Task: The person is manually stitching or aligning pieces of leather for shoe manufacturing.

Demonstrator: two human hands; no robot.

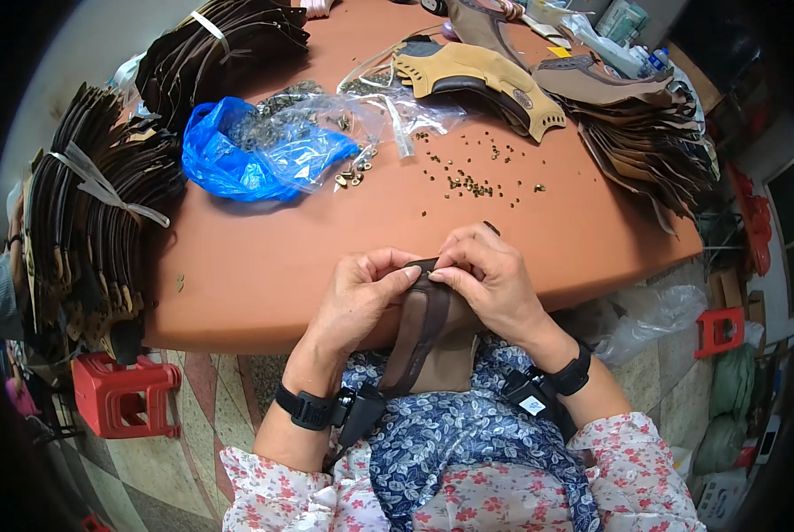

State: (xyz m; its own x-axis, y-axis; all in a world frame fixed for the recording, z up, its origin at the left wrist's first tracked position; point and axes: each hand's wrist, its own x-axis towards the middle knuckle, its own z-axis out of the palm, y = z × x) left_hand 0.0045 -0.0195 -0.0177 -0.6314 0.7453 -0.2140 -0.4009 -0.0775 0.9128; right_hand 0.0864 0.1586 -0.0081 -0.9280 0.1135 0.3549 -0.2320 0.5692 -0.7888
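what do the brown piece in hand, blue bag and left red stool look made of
Brown piece: matte leather or a synthetic lookalike, perhaps; it drapes without shine. Blue bag: thin glossy plastic, judging by crinkles and highlights. Red stool: probably molded plastic, given its even color and sheen.

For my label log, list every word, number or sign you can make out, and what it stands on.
White tag on the black device at the right wrist: short printed mark, not copied out here.
Round emblem on the tan piece: too small to read.
Pale carton at lower right: print too blurred to read.
I can make out no other text.
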